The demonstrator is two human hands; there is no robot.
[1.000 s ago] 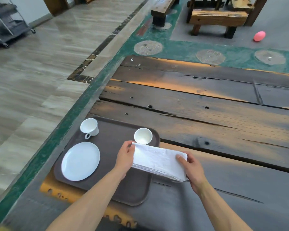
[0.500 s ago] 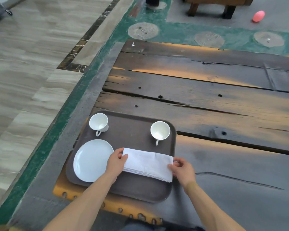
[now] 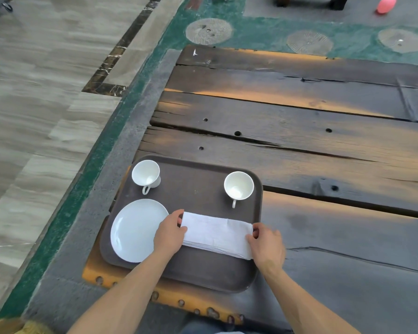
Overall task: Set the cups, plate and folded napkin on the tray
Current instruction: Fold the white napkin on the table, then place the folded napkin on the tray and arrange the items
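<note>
A dark brown tray lies at the near left corner of a rough wooden table. On it stand a white cup at the back left and a second white cup at the back right, both upright. A white plate rests at the tray's front left. The folded white napkin lies flat on the tray's right half, beside the plate. My left hand pinches its left end and my right hand pinches its right end.
The table of dark, cracked planks stretches away to the right and back. Its left edge drops to a green-bordered tiled floor. A pink ball lies on the floor far back right.
The napkin has moved left and down onto the tray, from overhanging its right edge to lying flat beside the plate. Both hands followed it, and the camera tilted further down.
</note>
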